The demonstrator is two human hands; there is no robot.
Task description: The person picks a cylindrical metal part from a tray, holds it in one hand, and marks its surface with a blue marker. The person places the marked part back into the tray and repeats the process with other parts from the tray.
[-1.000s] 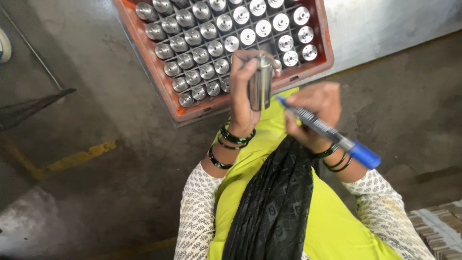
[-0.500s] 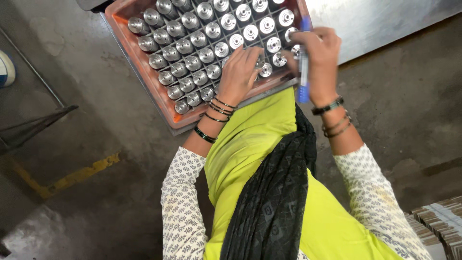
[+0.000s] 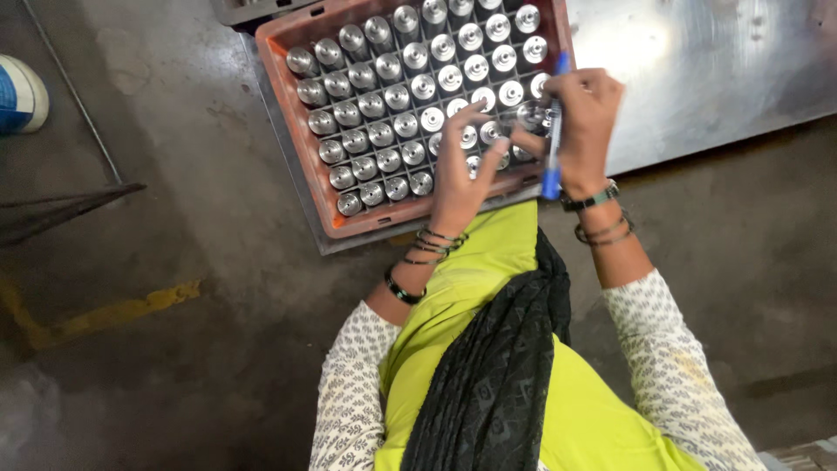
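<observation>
Item, far left: part of a blue-and-white shoe (image 3: 19, 92) at the frame edge, a thin dark rod (image 3: 74, 92) slanting over the grey concrete floor (image 3: 200, 288), and a worn yellow floor stripe (image 3: 105, 310) lower down. Item, centre: an orange plastic crate (image 3: 301, 157) with a gridded insert, its cells filled with upright steel cylinders (image 3: 384, 131) showing machined round tops; the crate rests on a grey base plate (image 3: 301, 222) that projects beyond its near edge. Item, centre-right: left hand (image 3: 462, 170), bangles at the wrist, fingers spread and curled down onto the cylinder tops in the near right corner of the crate; whether it actually grips one piece cannot be told. Item, right: right hand (image 3: 586, 122), closed around a blue marker pen (image 3: 553, 131) held almost upright, tip toward the same corner cells. Item, far right: a scuffed metal sheet (image 3: 697, 78) beside the crate. Foreground: yellow-green garment and black scarf. Risk note, as a judgement: with both hands crowded over one corner, a cylinder lifted at a tilt could catch the divider and slip, denting its neighbours or falling to the floor; the pen could also stray onto the wrong piece.
</observation>
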